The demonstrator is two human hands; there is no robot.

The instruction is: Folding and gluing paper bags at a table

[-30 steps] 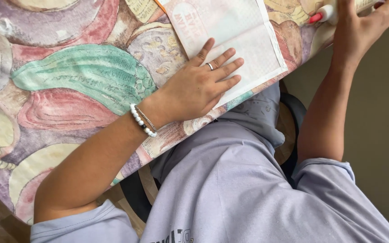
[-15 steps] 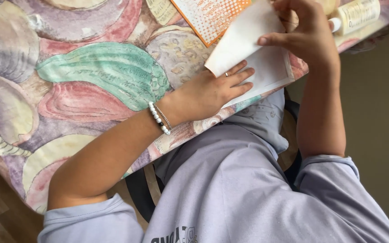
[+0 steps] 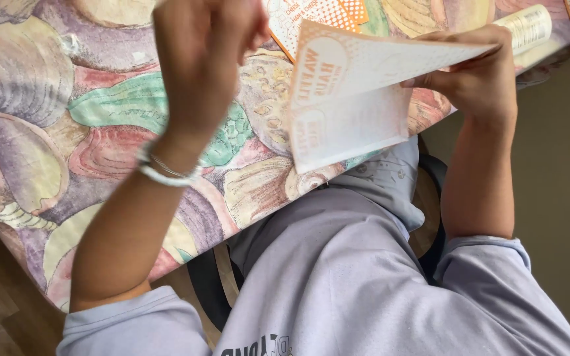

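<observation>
My right hand [image 3: 476, 79] pinches the right edge of a thin white paper sheet [image 3: 351, 112] with orange print and holds it lifted off the table, bent along a fold. My left hand [image 3: 206, 59] is raised above the table, blurred, with its back to the camera and fingers curled close to the sheet's upper left corner; whether it grips the paper is not visible. A beaded bracelet [image 3: 166, 171] sits on my left wrist.
The table has a cloth with a large shell pattern [image 3: 47, 99]. An orange patterned paper [image 3: 311, 16] lies flat behind the lifted sheet. A white printed tube [image 3: 529, 26] rests at the far right edge. My lap in grey clothing [image 3: 338, 277] fills the foreground, beside dark floor [image 3: 562, 198].
My left hand has come up off the flat sheet and risen above the table. My right hand has pulled the sheet up and to the right, folding it over.
</observation>
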